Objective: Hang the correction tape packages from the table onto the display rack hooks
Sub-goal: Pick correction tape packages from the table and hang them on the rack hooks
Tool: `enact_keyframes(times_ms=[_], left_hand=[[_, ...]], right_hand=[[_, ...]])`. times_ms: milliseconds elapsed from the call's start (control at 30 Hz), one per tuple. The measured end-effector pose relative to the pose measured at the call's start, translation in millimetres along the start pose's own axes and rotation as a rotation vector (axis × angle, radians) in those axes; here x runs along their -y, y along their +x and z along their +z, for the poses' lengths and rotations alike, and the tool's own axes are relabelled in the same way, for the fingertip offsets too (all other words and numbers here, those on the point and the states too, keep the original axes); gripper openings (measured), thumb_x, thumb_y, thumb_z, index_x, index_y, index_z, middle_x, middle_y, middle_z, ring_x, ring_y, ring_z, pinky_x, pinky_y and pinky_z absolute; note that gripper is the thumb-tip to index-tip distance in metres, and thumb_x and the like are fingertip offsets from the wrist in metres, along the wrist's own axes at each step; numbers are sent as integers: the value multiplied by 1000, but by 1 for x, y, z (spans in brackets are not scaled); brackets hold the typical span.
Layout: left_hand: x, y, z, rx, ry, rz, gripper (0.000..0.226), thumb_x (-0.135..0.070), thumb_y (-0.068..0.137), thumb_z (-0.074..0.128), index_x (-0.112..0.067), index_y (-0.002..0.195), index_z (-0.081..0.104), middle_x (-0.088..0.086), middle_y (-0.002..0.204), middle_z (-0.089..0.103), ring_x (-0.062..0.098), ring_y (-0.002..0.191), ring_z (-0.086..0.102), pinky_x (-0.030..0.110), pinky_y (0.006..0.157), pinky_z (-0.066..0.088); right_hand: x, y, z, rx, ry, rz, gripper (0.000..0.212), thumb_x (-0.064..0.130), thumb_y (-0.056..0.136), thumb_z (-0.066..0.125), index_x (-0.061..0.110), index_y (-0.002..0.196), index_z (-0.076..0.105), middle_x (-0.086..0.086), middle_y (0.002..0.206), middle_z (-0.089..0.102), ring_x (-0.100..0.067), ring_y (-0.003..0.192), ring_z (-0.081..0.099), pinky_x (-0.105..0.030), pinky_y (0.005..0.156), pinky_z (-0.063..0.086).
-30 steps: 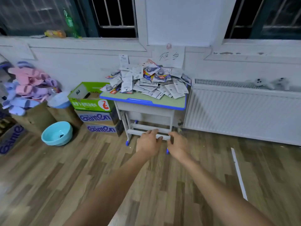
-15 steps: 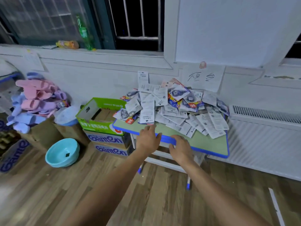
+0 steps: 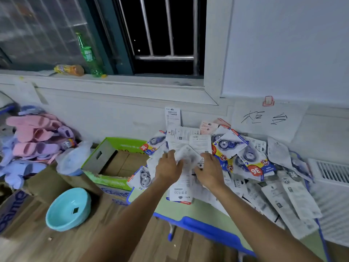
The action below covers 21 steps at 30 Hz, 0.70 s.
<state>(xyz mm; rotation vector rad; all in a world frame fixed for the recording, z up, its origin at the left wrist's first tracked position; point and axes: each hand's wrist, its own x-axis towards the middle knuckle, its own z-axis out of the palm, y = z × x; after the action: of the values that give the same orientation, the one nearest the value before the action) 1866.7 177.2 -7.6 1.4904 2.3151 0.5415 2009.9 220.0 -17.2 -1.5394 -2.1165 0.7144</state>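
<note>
A heap of correction tape packages (image 3: pixel 245 161) covers the small green table with a blue edge (image 3: pixel 205 228). Most lie white back up; some show blue tape dispensers and red "36" labels. Both of my hands are on the middle of the heap, side by side. My left hand (image 3: pixel 168 167) lies with its fingers spread on white packages. Just to its right, my right hand (image 3: pixel 209 171) touches a white package (image 3: pixel 200 146) with its fingertips. Neither hand plainly grips anything. No display rack or hooks are in view.
Left of the table stands an open green cardboard box (image 3: pixel 113 159) on stacked cartons. A turquoise basin (image 3: pixel 69 208) sits on the wood floor, with a pile of pink and purple slippers (image 3: pixel 32 137) behind it. A white radiator (image 3: pixel 332 186) is at the right, and bottles stand on the windowsill.
I have moved close to the table. Both hands went from the table's front edge forward onto the heap of packages.
</note>
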Motion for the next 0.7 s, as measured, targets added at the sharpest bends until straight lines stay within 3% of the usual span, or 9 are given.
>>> enact_keyframes(times_ms=[233, 367, 500, 567, 700], left_hand=[[28, 99, -17, -71, -126, -39, 42, -24, 99, 47, 1, 133, 43, 21, 130, 54, 35, 122, 47, 40, 94, 38], [45, 162, -25, -52, -173, -74, 42, -20, 97, 51, 3, 131, 41, 26, 126, 53, 40, 119, 48, 39, 94, 35], [57, 222, -30, 34, -163, -50, 50, -24, 97, 52, 1, 137, 36, 23, 133, 47, 39, 123, 46, 39, 98, 34], [59, 246, -28, 74, -171, -52, 53, -24, 97, 52, 0, 140, 32, 22, 138, 44, 38, 126, 44, 38, 100, 34], [57, 282, -17, 142, -266, -73, 61, -25, 93, 56, -6, 144, 29, 15, 145, 42, 33, 130, 43, 40, 106, 37]], right_hand=[[26, 90, 36, 39, -68, -28, 61, 32, 89, 58, 10, 141, 34, -9, 148, 36, -24, 137, 29, -37, 111, 28], [40, 134, 65, 69, -167, 45, 82, 42, 86, 61, 12, 149, 17, -9, 159, 11, -23, 146, 8, -37, 119, 11], [49, 163, 96, 123, -278, 135, 99, 55, 82, 57, 17, 151, -3, -6, 159, -9, -25, 147, -9, -43, 117, -3], [50, 172, 106, 113, -338, 150, 102, 53, 81, 60, 17, 151, -5, -5, 159, -9, -27, 146, -11, -46, 116, -5], [49, 181, 110, 64, -349, 213, 89, 39, 80, 63, 16, 148, 10, -6, 158, 6, -25, 146, -2, -48, 117, -2]])
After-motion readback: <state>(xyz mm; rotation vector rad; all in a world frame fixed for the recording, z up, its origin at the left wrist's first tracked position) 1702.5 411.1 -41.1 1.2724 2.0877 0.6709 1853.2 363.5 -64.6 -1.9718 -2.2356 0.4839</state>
